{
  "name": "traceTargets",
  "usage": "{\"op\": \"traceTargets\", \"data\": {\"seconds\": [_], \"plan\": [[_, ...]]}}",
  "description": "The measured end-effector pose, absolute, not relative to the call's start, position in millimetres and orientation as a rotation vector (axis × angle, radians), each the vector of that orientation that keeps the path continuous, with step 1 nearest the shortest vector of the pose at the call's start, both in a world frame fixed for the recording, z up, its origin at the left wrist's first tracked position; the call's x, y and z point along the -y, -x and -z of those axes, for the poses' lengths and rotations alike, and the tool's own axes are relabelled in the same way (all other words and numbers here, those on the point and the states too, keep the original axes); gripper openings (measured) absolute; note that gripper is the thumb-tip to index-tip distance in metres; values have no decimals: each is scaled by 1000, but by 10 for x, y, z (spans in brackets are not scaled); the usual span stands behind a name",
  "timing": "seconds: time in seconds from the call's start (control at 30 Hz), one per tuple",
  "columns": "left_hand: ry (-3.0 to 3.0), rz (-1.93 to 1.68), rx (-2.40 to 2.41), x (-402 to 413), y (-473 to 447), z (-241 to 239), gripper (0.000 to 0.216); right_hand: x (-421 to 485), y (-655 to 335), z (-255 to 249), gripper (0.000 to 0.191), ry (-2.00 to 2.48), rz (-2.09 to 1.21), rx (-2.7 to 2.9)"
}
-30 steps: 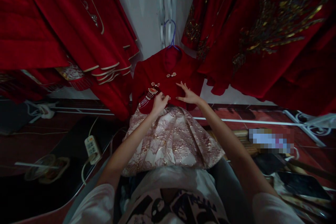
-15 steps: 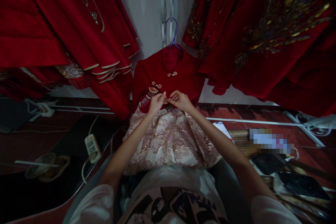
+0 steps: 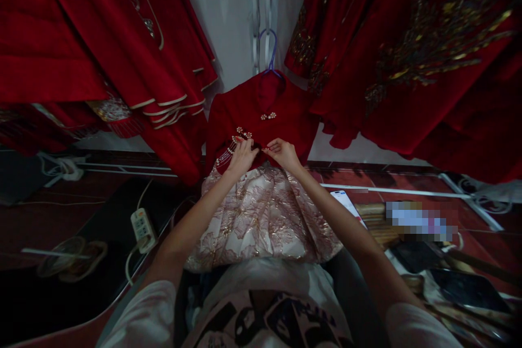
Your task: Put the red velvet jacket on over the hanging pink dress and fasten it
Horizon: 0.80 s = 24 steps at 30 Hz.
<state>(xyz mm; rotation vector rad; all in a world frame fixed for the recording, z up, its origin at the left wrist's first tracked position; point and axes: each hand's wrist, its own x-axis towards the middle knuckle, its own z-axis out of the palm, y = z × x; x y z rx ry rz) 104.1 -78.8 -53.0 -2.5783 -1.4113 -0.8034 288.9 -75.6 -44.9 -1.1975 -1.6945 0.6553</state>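
A red child-size top [image 3: 293,98] hangs on a purple hanger [image 3: 273,46] in front of me, above a pink-and-gold brocade skirt [image 3: 261,212] spread over my lap. My right hand [image 3: 284,154] pinches a small beaded ornament [image 3: 266,149] at the top's lower front. Beside it, my left hand [image 3: 242,155] lies on the red cloth with bent fingers, partly covering a brooch with beaded tassels [image 3: 226,157]. What its fingertips grip, if anything, is hidden. Higher on the chest sits another beaded fastener [image 3: 268,116].
Red embroidered garments [image 3: 163,76] hang at left and more [image 3: 408,76] at right. A power strip [image 3: 143,231] and a plastic cup [image 3: 61,257] rest on a black surface at left. At right are a lit phone [image 3: 346,205] and a dark phone [image 3: 468,289].
My left hand has moved away from the small ornament, turned over and come onto the brooch's lower part. My right hand still pinches the ornament, almost in the same place.
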Motion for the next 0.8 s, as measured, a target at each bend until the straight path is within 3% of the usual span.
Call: {"op": "traceTargets", "data": {"seconds": [0.47,0.8], "plan": [[2504,917,1395,747,-952,543,11,739,-2830,536,22,1208,-718,1662],[2368,1721,1725,840,-974,735,11,750,-2638,528,18,1095,-849,1618]]}}
